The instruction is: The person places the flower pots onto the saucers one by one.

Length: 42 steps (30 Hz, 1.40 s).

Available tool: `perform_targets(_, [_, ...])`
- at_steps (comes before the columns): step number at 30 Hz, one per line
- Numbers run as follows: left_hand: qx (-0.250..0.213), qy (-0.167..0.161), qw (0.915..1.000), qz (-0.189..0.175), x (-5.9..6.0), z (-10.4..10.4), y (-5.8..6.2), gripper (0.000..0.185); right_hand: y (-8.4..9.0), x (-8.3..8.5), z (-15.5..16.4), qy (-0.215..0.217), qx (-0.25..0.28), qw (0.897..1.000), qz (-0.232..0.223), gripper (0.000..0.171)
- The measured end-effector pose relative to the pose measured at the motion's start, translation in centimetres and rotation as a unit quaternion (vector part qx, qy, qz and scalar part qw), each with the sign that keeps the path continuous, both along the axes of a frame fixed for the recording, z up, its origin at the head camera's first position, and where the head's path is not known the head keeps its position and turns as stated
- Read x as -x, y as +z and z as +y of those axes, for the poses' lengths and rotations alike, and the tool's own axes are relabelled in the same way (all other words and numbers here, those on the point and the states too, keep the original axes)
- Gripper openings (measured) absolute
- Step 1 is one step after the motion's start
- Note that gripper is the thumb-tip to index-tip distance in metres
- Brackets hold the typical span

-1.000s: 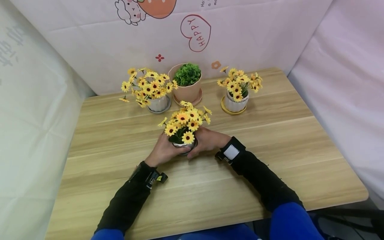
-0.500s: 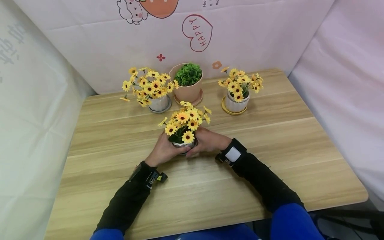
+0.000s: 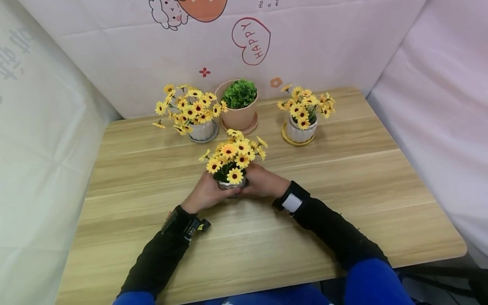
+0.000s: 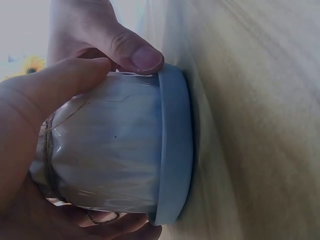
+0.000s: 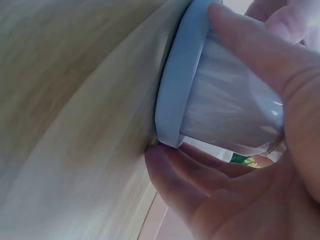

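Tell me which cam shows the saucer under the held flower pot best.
Left wrist: the saucer shows its full blue-grey rim against the table. Right wrist shows part of the rim, fingers overlapping. In the head view, hands and flowers hide it.

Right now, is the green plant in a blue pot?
No, the green plant sits in a peach-pink pot at the back of the table.

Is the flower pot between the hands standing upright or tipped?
Upright: the flower pot stands with its blooms on top, and its saucer lies flat on the table.
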<state>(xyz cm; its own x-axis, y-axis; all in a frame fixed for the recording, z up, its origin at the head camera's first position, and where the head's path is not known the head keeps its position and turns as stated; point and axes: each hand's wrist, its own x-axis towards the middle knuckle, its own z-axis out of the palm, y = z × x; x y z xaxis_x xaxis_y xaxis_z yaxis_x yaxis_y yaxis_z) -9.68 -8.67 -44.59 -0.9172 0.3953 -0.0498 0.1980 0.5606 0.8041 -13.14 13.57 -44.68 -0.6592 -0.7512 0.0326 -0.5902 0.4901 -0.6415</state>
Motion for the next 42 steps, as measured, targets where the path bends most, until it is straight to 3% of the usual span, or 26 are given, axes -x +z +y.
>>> perform_targets(7, [-0.001,0.005,1.0,0.003,-0.1,-0.6,-0.1,0.089,0.2,0.0,-0.7,-0.003,-0.004,1.0,0.02,0.047])
perform_targets(14, [-0.028,0.014,0.9995,0.003,-0.2,-1.4,-0.3,0.091,0.4,-0.2,-1.8,-0.018,-0.042,0.998,0.05,0.035])
perform_targets(22, [-0.035,0.035,0.9988,0.0,-0.7,-2.8,-0.3,0.096,0.4,-0.2,-3.4,-0.02,-0.039,0.998,0.036,0.036])
perform_targets(30, [-0.021,0.063,0.9978,-0.002,-1.6,-4.6,-0.3,0.099,0.7,-0.4,-5.6,-0.03,-0.063,0.997,0.024,0.062])
perform_targets(36, [-0.031,0.069,0.997,0.015,-2.2,-6.4,-0.4,0.101,0.8,-0.7,-7.7,-0.033,-0.087,0.995,0.032,0.058])
perform_targets(42, [-0.012,0.095,0.9954,-0.005,-2.6,-8.1,-0.3,0.101,0.9,-0.6,-9.6,-0.025,-0.101,0.994,0.041,0.063])
